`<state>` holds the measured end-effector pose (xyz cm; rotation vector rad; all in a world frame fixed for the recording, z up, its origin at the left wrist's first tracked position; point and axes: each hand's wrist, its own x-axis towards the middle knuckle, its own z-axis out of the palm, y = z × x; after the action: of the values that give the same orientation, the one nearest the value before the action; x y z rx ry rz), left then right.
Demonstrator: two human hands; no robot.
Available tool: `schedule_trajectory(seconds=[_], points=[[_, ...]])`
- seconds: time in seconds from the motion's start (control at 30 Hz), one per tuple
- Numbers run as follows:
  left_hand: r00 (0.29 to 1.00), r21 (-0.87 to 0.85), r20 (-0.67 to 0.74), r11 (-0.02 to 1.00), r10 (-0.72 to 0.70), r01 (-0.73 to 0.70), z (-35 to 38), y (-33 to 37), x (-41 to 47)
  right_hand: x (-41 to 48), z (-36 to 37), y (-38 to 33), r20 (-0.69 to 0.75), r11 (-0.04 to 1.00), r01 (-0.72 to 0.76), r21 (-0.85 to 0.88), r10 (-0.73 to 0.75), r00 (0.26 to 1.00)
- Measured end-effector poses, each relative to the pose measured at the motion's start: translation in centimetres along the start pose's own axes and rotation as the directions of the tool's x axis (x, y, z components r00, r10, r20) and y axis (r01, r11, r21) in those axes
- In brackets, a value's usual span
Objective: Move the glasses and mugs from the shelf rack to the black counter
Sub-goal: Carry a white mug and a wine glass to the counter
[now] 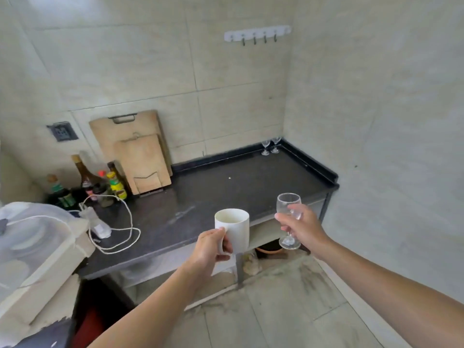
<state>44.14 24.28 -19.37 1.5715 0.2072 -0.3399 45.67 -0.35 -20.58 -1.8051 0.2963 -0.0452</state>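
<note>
My left hand [209, 248] grips the handle of a white mug [233, 227], held upright in the air over the front edge of the black counter [226, 192]. To its right, my right hand [302, 228] holds a clear stemmed glass [288, 205] by the stem, upright, just off the counter's front right edge. Two small stemmed glasses [270, 145] stand together in the counter's far right corner. The shelf rack is out of view.
Two wooden cutting boards [136, 151] lean on the wall at the back left. Several sauce bottles [100, 184] crowd the left end, beside a white cord with a plug [110, 229]. A white appliance with a clear lid [35, 242] sits at the left. Tiled walls enclose the corner.
</note>
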Motion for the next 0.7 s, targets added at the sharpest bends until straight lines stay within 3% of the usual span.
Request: schedule_trajectory(seconds=[0.17, 0.37, 0.7], points=[[0.996, 0.066, 0.087, 0.997, -0.031, 0.025, 4.8, 1.6, 9.7, 10.0, -3.3, 2.4, -0.021, 0.997, -0.052, 0.051, 0.053, 0.998], [0.993, 0.077, 0.085, 0.994, -0.086, 0.080, 8.9, 4.8, 21.3, 23.7, -5.7, 1.8, 0.011, 0.997, -0.063, 0.040, 0.063, 0.998], [0.985, 0.089, 0.064, 0.984, -0.162, 0.156, 9.2, 7.7, 37.6, 41.1, -5.0, 2.0, 0.042, 0.993, -0.118, 0.020, 0.117, 0.992]])
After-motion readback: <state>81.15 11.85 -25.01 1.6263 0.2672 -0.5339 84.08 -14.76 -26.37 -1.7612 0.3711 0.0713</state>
